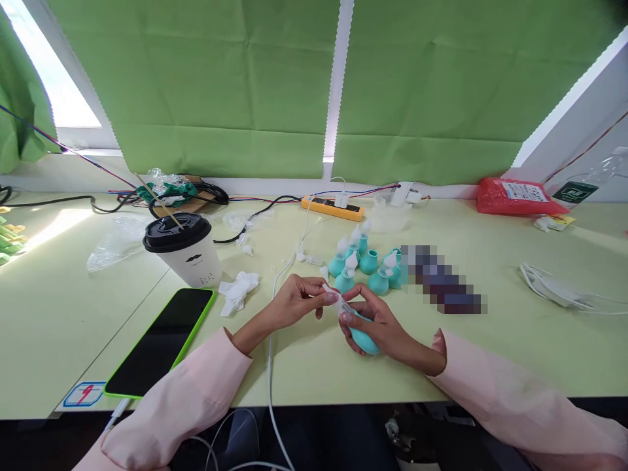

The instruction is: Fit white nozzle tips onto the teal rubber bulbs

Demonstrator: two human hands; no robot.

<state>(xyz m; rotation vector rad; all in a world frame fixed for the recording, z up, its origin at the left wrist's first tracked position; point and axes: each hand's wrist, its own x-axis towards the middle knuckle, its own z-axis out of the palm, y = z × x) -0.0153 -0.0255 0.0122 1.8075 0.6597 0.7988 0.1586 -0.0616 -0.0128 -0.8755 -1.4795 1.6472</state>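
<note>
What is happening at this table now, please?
A person sits at a table, using both bare hands. The right hand holds a teal bulb, and the left hand pinches the white, translucent piece at its top. Just beyond the hands stand more teal bulbs; several carry white tips, but at least one has none. A phone and a lidded cup are on the left.

Turquoise bulb (364, 339), pink sleeves (196, 392), green blinds (220, 85)
</note>
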